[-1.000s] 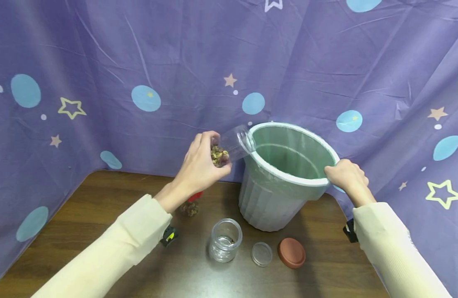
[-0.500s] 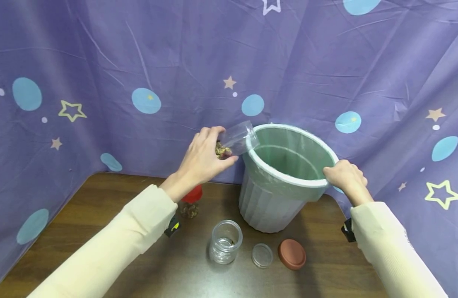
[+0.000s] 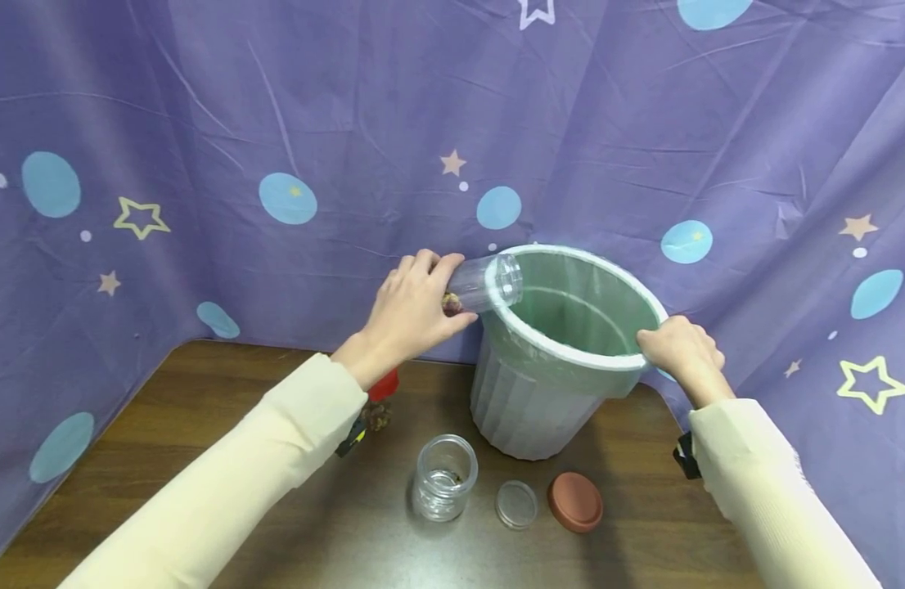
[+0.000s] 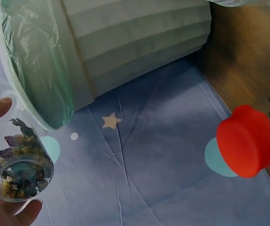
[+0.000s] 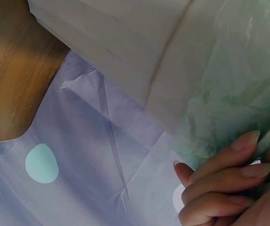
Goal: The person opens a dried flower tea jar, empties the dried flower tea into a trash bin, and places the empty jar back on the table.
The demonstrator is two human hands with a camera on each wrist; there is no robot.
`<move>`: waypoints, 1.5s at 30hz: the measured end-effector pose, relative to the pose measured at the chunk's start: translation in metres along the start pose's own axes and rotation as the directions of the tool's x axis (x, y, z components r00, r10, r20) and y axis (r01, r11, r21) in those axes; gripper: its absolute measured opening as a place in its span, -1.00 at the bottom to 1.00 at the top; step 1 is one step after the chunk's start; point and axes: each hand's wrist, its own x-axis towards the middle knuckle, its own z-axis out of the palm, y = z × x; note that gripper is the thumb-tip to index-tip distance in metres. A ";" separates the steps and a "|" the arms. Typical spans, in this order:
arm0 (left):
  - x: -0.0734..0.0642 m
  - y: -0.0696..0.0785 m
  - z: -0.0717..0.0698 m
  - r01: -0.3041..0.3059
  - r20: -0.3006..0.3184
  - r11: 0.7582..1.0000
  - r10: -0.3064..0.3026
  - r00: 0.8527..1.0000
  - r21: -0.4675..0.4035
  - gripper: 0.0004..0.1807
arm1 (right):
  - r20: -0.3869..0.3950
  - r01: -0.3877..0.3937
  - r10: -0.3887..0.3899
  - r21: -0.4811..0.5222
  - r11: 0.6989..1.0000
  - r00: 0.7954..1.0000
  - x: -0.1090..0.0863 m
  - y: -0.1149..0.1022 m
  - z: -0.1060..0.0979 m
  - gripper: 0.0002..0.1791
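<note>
My left hand [image 3: 416,307] grips a clear jar [image 3: 478,282] near its base. The jar lies nearly on its side, its mouth over the left rim of the bin. Dried flower buds [image 4: 21,165] are gathered at its base end in the left wrist view, partly hidden by my fingers in the head view. A pale ribbed trash bin [image 3: 533,401] with a green plastic liner [image 3: 570,319] stands at the back of the table. On the bin's right side, my right hand [image 3: 684,352] holds the rim, and its fingers curl below the edge in the right wrist view.
An open glass jar [image 3: 445,478] stands on the wooden table [image 3: 312,523]. Beside it lie a clear round lid [image 3: 516,504] and a reddish-brown lid [image 3: 575,501]. A red-capped container [image 3: 384,386] of dried bits sits behind my left forearm. A purple curtain [image 3: 349,123] hangs behind.
My left hand has moved right with the clear jar, bringing its mouth further over the bin's rim. The jar has tipped closer to level. My right hand stays on the rim.
</note>
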 end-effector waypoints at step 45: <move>0.028 0.014 0.008 -0.343 -0.143 0.846 0.431 0.891 0.408 -0.51 | -0.021 -0.014 0.014 -0.008 1.000 1.000 0.000 0.000 -0.001 -0.42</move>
